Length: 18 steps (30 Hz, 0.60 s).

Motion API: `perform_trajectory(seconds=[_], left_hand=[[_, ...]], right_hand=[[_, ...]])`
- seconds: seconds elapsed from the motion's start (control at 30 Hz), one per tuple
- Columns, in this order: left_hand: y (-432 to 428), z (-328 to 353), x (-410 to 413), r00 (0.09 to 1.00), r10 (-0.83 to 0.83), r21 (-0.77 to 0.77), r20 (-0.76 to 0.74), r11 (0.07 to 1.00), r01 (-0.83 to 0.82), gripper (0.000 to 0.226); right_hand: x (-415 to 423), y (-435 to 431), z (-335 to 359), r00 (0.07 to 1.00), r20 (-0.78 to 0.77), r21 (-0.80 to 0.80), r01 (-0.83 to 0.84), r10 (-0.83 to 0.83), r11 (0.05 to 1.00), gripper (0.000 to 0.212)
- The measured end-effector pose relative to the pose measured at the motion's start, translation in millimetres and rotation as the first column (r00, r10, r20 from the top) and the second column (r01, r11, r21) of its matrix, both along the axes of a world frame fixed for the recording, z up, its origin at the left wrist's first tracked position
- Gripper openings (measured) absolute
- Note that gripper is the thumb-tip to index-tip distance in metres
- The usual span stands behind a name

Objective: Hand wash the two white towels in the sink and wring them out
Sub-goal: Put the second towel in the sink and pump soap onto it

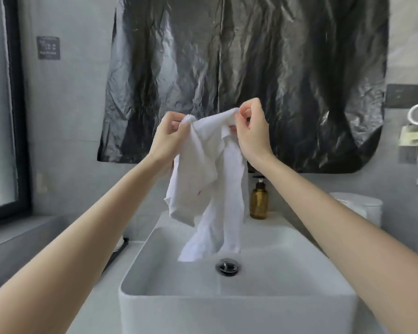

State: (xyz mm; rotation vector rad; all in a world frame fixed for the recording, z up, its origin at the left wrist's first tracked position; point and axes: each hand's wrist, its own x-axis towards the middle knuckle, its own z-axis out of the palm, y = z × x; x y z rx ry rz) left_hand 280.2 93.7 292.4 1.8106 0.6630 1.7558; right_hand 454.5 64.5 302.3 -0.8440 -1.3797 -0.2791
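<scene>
Left hand [170, 135]: closed in a pinch on the top edge of the white towel [203, 169], thumb against fingertips.
Right hand [250, 130]: closed the same way on the other end of that edge, fingers curled, a fold of cloth bunched under the thumb.
Towel position: held up above the sink [155, 280], hanging in loose twisted folds; lower tail ends just above the basin, near the drain [228, 266].
Second towel: cannot tell whether the hanging bundle is one cloth or two; none lying in the basin.
Basin: looks bare of standing water; drain plug appears raised, not certain.
Tap: hidden behind the cloth.
Nearby: amber pump bottle [259, 201] on the counter behind the sink, just beside the hanging folds; black plastic sheet [251, 56] over the wall behind.
Stage (judgement): towel being opened out or checked, either before wetting or between wash and wring.
Risk, grip: pinch is light, held by fingertips only; wet weight could pull a corner free and drop the cloth.
Risk, bottle: swinging the tail rightward could knock the pump bottle.
Risk, drip: lifting this high lets water run onto the counter rather than the basin.
</scene>
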Motion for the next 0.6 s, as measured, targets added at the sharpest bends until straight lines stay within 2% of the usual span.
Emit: perform_trajectory(seconds=[0.07, 0.13, 0.2, 0.27, 0.37, 0.47, 0.57, 0.6], left_hand=[[8, -9, 19, 1.000, 0.000, -0.047, -0.029, 0.999, -0.001, 0.010], [18, -26, 32, 0.987, 0.056, -0.066, -0.149, 0.996, -0.067, 0.009], [28, -50, 40, 0.944, 0.079, -0.085, -0.319, 0.990, -0.112, 0.009], [37, -78, 42, 0.888, 0.045, -0.158, -0.458, 0.979, -0.131, 0.010], [47, -120, 38, 0.832, -0.011, -0.295, -0.555, 0.938, -0.184, 0.010], [57, -158, 35, 0.741, 0.017, -0.296, -0.671, 0.910, -0.289, 0.012], [54, -185, 39, 0.630, -0.052, -0.303, -0.775, 0.905, -0.298, 0.029], [50, -192, 42, 0.574, -0.100, -0.301, -0.813, 0.915, -0.267, 0.032]], right_hand=[[24, -5, -8, 0.996, 0.067, -0.056, 0.065, -0.061, 0.996, 0.010], [47, -10, -23, 0.972, 0.147, -0.130, 0.205, -0.186, 0.970, 0.011], [71, -13, -45, 0.899, 0.270, -0.202, 0.403, -0.344, 0.893, 0.013], [93, -16, -71, 0.827, 0.404, -0.300, 0.524, -0.391, 0.797, 0.014], [116, -19, -113, 0.813, 0.474, -0.459, 0.556, -0.339, 0.693, 0.014], [126, -11, -149, 0.808, 0.510, -0.574, 0.574, -0.294, 0.583, 0.013], [129, -1, -179, 0.876, 0.411, -0.725, 0.482, -0.253, 0.492, 0.004], [129, 0, -187, 0.899, 0.380, -0.769, 0.437, -0.217, 0.466, 0.009]])
